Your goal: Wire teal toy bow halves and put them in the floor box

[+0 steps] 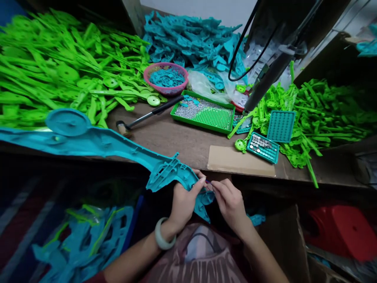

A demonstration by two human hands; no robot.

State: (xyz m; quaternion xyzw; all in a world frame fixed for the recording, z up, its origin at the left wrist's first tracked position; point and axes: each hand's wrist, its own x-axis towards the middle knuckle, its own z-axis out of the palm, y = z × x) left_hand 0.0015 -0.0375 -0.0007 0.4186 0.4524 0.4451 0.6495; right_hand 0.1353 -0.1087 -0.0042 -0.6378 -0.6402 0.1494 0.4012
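Observation:
A long teal plastic part [97, 143] with a round disc at its far left end stretches across the table's front edge to my lap. My left hand [184, 202], a pale bangle on its wrist, is closed around the handle end of that part. My right hand [229, 202] is pinched on a small thin piece [208, 182] at the handle, too small to name. The two hands almost touch.
On the brown table [182, 141] lie a hammer [147, 116], a green tray [203, 112] of small metal bits, a pink basket [166, 78], two teal trays [262, 147] and cardboard [238, 161]. Green parts [59, 67] and teal parts [188, 39] are heaped behind. More teal parts [85, 239] lie lower left.

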